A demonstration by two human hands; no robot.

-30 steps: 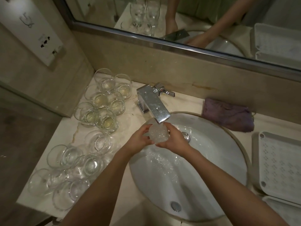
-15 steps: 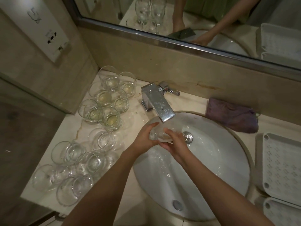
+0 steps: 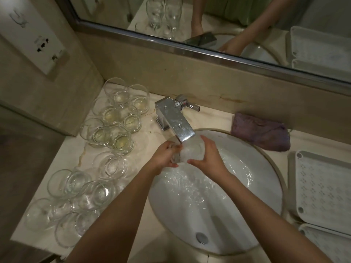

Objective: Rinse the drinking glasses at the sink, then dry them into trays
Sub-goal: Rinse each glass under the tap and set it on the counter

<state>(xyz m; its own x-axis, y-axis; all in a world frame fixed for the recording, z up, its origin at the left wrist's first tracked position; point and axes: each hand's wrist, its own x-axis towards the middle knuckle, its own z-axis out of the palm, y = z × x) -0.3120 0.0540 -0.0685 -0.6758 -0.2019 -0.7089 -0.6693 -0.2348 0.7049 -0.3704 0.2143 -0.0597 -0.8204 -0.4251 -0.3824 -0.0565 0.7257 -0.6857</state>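
A clear drinking glass (image 3: 190,151) lies on its side under the chrome tap (image 3: 175,123), with water running over it into the white sink (image 3: 247,186). My left hand (image 3: 165,156) grips its left end, and my right hand (image 3: 209,156) curls round its right side. Several glasses with yellowish liquid (image 3: 114,120) stand on the counter at the back left. More empty glasses (image 3: 76,196) lie on their sides at the front left. A white perforated tray (image 3: 322,186) sits right of the sink.
A purple cloth (image 3: 260,130) lies behind the sink on the right. A second white tray (image 3: 326,242) sits at the front right corner. A mirror (image 3: 209,25) runs along the back wall. A wall socket panel (image 3: 43,44) is at the upper left.
The glass has been turned in my hands under the tap, from upright with foam on it to lying on its side. Both hands stayed at the spout.
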